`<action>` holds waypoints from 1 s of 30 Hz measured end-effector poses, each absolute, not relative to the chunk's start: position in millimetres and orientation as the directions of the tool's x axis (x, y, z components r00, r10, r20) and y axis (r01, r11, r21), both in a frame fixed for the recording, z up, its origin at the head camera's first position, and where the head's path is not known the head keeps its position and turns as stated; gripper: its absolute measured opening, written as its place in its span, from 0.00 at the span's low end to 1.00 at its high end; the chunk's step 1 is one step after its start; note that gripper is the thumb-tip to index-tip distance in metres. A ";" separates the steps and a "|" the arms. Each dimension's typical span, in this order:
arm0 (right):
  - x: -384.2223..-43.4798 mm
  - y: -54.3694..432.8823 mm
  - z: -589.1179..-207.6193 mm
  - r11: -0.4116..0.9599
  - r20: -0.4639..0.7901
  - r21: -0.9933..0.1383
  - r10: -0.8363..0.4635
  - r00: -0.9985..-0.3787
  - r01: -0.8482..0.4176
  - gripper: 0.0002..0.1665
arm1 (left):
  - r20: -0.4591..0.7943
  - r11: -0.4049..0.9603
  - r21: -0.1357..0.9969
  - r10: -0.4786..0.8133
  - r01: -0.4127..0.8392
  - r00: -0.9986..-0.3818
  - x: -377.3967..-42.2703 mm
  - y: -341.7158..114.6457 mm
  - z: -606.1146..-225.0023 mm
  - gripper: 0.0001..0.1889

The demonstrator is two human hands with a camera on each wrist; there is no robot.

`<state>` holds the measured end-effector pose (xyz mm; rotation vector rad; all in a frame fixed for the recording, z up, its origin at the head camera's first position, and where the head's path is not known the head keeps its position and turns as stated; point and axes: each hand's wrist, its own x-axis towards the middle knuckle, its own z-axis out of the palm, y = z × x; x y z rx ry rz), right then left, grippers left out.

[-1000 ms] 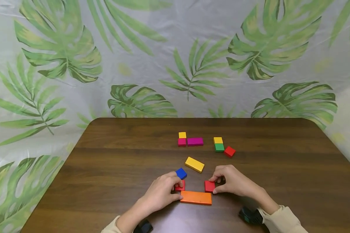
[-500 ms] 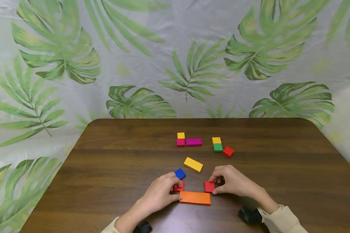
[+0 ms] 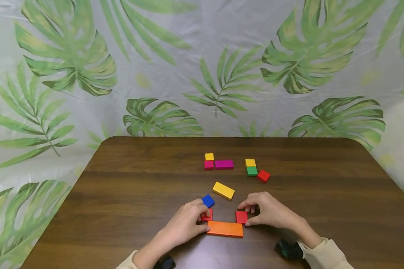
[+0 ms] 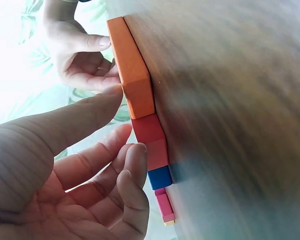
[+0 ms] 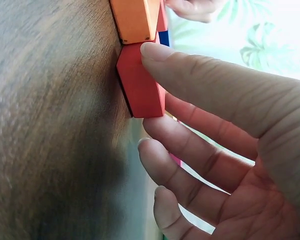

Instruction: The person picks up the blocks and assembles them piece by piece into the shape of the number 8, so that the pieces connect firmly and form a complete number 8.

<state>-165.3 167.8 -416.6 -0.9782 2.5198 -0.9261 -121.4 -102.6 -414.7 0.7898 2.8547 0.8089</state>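
Note:
In the head view, an orange rectangular block (image 3: 225, 229) lies flat near the front of the table. Behind its left end is a red square block (image 3: 207, 215), partly hidden by my left hand (image 3: 188, 219). The left thumb touches the orange block's left end, while the loosely bent fingers rest at the red block. Behind the orange block's right end sits a second red square block (image 3: 241, 217). My right hand (image 5: 225, 125) holds this one between thumb and index finger; the thumb is at its near corner and the index at its far side.
A blue block (image 3: 208, 201) sits just beyond the left hand. Farther back are a yellow rectangular block (image 3: 223, 190), a purple block (image 3: 224, 164) beside pink and yellow squares, and green (image 3: 251, 171), yellow and red (image 3: 264, 176) squares. A leaf-patterned cloth (image 3: 222, 67) hangs behind the table.
The right index finger has shifted slightly left along the far side of the right red block. The left hand and the blocks stay where they were; the view itself moves a little.

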 end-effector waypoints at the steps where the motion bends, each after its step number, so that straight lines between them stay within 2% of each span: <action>1: -165.2 168.1 -417.1 0.565 -0.033 -0.657 -0.682 -0.731 -0.498 0.20 | 0.068 0.729 0.507 0.497 0.459 -0.865 -121.5 -102.5 -415.0 0.11; 9: -165.9 169.5 -420.1 0.561 -0.043 -0.671 -0.682 -0.730 -0.485 0.22 | 0.063 0.731 0.504 0.500 0.459 -0.864 -121.1 -101.7 -415.2 0.10; 30: -165.6 167.6 -420.5 0.550 -0.011 -0.652 -0.695 -0.719 -0.522 0.17 | 0.074 0.739 0.490 0.493 0.463 -0.867 -120.3 -102.1 -414.9 0.11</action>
